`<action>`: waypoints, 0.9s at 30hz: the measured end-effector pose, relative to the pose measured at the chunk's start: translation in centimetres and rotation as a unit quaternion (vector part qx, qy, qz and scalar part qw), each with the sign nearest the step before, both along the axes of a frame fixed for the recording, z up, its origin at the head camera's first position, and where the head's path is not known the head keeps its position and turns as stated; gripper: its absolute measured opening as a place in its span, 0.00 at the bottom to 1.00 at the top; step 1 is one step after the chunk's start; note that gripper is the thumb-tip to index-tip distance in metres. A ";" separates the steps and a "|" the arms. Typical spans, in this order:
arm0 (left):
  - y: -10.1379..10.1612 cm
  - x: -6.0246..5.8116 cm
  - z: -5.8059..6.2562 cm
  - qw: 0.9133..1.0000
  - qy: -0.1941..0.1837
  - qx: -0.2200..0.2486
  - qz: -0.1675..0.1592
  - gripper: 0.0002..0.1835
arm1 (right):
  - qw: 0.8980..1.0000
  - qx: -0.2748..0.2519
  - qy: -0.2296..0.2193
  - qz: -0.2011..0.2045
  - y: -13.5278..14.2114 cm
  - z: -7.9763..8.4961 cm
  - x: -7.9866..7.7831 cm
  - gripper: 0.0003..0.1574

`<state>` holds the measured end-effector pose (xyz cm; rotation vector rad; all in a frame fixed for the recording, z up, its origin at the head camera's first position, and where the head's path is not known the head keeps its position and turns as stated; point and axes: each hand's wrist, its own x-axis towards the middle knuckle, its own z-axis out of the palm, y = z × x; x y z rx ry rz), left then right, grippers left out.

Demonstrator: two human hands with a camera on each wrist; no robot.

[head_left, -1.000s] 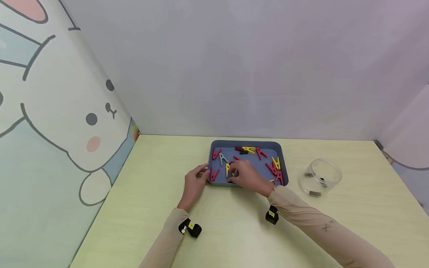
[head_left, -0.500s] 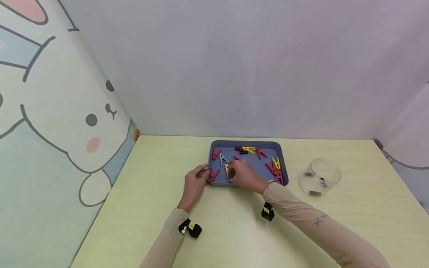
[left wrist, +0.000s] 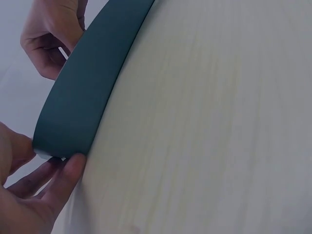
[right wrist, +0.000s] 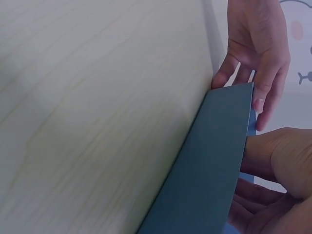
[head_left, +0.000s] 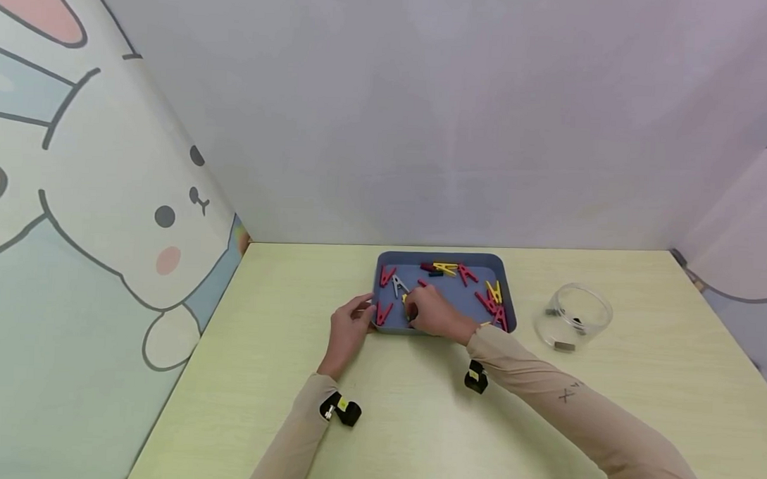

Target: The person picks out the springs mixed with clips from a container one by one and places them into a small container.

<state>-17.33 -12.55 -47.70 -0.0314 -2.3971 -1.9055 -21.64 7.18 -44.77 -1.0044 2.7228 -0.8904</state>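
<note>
Left grip: pinched, we see, on the left end of the blue tray.
Right grip: fingers curled inside the tray; we cannot tell whether they hold anything.
Yellow clip: in the tray, at the right fingertips.
Clear jar: on the counter, right of the tray.

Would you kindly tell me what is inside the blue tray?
In the blue tray lie red clips, yellow clips, a grey clip and a black piece. The right hand covers part of its floor, so anything beneath it cannot be seen.
</note>
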 end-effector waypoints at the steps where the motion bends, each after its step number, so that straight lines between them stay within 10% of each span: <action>1: 0.0 -0.2 -0.4 1.000 -0.001 -0.003 0.004 0.16 | 1.000 0.001 -0.001 0.000 0.0 0.0 0.0 0.07; 10: -0.1 -0.5 -1.1 1.000 -0.014 -0.007 0.012 0.16 | 1.000 -0.003 -0.020 -0.001 0.2 -0.3 -0.3 0.08; 17: 0.3 0.9 2.6 1.000 -0.012 0.017 -0.014 0.17 | 0.999 0.023 -0.033 0.000 -0.1 0.2 -0.3 0.08; 27: 0.4 1.0 2.6 1.000 -0.011 0.010 -0.014 0.17 | 0.999 0.037 -0.036 0.010 -0.2 0.3 -0.3 0.24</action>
